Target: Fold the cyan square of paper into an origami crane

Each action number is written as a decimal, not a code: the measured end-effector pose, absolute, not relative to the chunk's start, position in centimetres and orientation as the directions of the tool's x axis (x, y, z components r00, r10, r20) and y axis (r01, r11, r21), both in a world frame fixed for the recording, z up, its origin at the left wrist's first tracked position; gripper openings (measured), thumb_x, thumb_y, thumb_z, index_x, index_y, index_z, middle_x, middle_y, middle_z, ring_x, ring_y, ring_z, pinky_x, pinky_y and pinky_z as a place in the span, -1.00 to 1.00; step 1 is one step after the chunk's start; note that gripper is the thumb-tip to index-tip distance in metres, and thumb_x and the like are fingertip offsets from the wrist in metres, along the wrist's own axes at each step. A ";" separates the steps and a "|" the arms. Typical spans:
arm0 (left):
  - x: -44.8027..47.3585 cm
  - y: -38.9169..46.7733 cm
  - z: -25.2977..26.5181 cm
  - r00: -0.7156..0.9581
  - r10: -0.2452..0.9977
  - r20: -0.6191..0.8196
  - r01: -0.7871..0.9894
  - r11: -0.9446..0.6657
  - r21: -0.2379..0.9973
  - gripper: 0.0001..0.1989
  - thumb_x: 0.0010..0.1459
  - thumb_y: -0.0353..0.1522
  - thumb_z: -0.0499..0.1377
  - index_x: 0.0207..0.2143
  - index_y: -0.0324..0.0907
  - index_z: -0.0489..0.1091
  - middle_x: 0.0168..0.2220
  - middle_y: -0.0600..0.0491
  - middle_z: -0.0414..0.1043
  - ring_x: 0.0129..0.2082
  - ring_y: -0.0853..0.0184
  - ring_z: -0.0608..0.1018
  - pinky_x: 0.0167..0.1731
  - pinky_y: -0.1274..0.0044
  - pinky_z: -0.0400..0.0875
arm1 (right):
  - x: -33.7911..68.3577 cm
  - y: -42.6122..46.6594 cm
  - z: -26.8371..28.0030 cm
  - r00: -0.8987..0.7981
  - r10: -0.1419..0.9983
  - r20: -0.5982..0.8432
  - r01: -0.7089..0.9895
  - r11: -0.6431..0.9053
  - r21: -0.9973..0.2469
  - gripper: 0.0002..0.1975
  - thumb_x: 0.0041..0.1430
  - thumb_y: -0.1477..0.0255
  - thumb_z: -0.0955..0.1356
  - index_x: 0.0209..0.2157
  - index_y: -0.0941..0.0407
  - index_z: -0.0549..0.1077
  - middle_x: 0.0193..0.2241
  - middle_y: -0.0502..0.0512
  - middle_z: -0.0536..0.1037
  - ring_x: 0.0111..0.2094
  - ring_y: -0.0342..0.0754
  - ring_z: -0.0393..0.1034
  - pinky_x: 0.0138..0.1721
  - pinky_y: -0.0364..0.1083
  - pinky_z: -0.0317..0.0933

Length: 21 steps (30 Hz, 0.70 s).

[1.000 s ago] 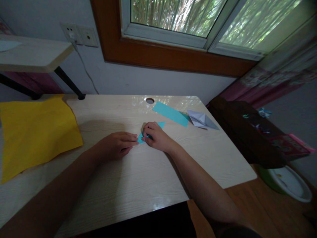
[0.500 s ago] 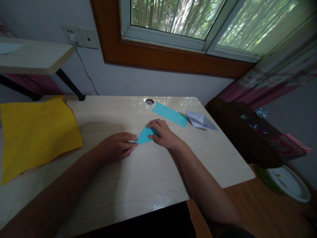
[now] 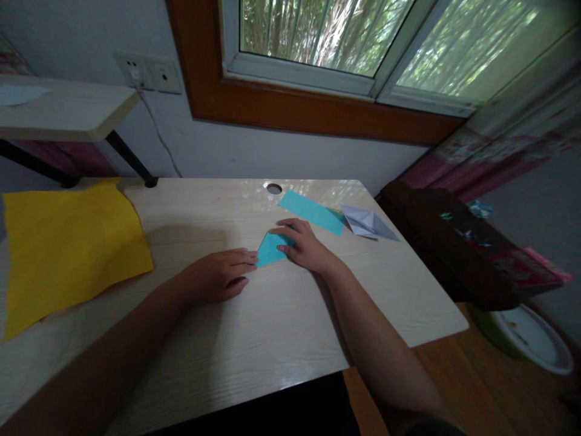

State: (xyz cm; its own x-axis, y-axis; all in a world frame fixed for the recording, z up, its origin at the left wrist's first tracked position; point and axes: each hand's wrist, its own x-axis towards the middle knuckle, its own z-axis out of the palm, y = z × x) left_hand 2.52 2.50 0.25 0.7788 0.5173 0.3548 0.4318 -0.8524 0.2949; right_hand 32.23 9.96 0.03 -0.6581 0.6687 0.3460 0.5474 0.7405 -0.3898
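A small folded piece of turquoise paper (image 3: 271,248) lies on the table in front of me, its right end covered by my right hand. My right hand (image 3: 302,243) grips that end, thumb over the paper and fingers along its upper edge. At the left corner, my left hand (image 3: 229,272) lies with its fingers stretched out flat, the fingertips touching the paper. Its thumb is apart, on the tabletop. Behind the right hand are a turquoise paper strip (image 3: 312,212) and a folded white paper shape (image 3: 367,221).
A large yellow sheet (image 3: 75,254) covers the left of the table (image 3: 272,339). A raised shelf (image 3: 68,112) on black legs stands at the back left. The table has a round hole (image 3: 274,189) near the wall. Beyond its right edge are dark furniture (image 3: 436,242) and a basin (image 3: 538,339).
My left hand's fingers have flattened and shifted slightly right at the paper's left corner, which now looks blunter. The right hand has moved slightly right.
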 end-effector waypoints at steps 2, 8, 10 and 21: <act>2.7 2.4 0.1 0.778 0.528 0.341 0.448 -0.846 0.289 -0.69 0.30 -0.40 0.15 0.07 -0.23 0.46 0.17 -0.20 0.47 0.20 0.12 0.51 0.19 0.28 0.49 | 32.0 9.8 0.2 -0.689 0.633 0.354 0.529 0.772 -0.352 -0.62 0.32 0.45 0.36 0.14 -0.08 0.49 0.23 0.18 0.36 0.24 0.17 0.21 0.25 0.27 0.14; 3.0 2.1 -0.3 0.772 0.564 0.292 0.492 -0.822 0.285 -0.69 0.30 -0.33 0.18 0.06 -0.21 0.43 0.21 -0.22 0.41 0.19 0.10 0.52 0.18 0.29 0.49 | 31.4 9.4 0.7 -0.759 0.565 0.325 0.494 0.824 -0.279 -0.45 0.18 0.67 0.34 0.08 -0.15 0.56 0.27 0.05 0.36 0.25 0.16 0.19 0.24 0.25 0.17; 3.0 2.1 -0.2 0.768 0.574 0.284 0.501 -0.815 0.290 -0.69 0.29 -0.33 0.19 0.06 -0.21 0.43 0.21 -0.22 0.41 0.19 0.09 0.51 0.18 0.29 0.49 | 31.4 9.4 0.7 -0.749 0.577 0.325 0.514 0.816 -0.265 -0.42 0.17 0.67 0.35 0.13 -0.15 0.53 0.27 0.07 0.36 0.24 0.18 0.20 0.23 0.27 0.17; 2.6 2.0 0.4 0.767 0.539 0.348 0.432 -0.835 0.340 -0.80 0.31 -0.41 0.13 -0.09 -0.15 0.52 0.05 -0.09 0.58 0.03 0.22 0.64 0.04 0.38 0.58 | 31.5 9.6 0.3 -0.696 0.654 0.295 0.628 0.754 -0.190 -0.60 0.42 0.39 0.29 0.23 -0.11 0.45 0.26 0.17 0.38 0.26 0.16 0.22 0.26 0.26 0.17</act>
